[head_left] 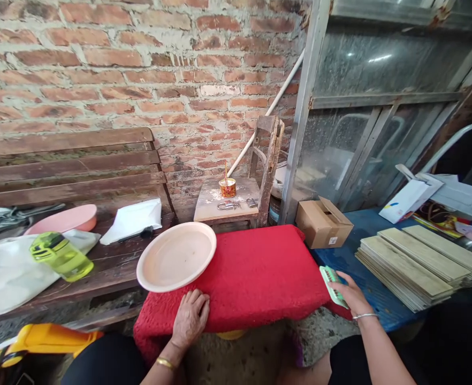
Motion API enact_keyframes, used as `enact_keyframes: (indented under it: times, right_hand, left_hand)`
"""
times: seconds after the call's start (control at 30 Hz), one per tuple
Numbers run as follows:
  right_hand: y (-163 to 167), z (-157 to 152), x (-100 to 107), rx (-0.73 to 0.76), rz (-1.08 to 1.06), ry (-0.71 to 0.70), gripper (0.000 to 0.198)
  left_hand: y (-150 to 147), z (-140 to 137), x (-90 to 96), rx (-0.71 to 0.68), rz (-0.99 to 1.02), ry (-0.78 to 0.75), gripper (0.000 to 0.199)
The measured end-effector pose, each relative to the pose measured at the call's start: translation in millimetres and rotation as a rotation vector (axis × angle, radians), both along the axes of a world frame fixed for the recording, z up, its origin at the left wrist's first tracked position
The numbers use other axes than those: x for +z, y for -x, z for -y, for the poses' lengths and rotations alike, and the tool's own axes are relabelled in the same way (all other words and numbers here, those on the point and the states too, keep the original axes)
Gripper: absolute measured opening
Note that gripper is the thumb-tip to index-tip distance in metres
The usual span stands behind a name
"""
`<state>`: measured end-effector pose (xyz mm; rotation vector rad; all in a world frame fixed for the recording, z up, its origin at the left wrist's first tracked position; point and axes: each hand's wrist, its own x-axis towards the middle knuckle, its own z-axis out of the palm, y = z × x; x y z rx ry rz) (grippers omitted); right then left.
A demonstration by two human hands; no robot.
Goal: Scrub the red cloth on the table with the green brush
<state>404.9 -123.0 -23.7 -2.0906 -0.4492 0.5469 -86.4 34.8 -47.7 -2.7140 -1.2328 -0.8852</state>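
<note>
One green brush in right hand.

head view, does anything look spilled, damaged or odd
Yes: whitish powder lies scattered on the wooden chair around the red-and-gold pot, as if spilled. The chair's backrest also looks rough and worn along its edge.

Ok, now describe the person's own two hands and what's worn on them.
Both are bare, with no gloves or sleeves in view. The left hand has a smooth gold-coloured bracelet at the wrist; the right hand has a thin silver-coloured bracelet at the wrist.
</note>
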Motion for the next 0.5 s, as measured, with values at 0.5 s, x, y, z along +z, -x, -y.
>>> enact_keyframes:
  times: [0.5]
  right_hand:
    - [146.8,-83.5,35.5,0.536,0.498,-0.034,0.052]
  left_hand:
    - [-12.0,7.7,6.8,0.151,-0.185,-0.062,0.019]
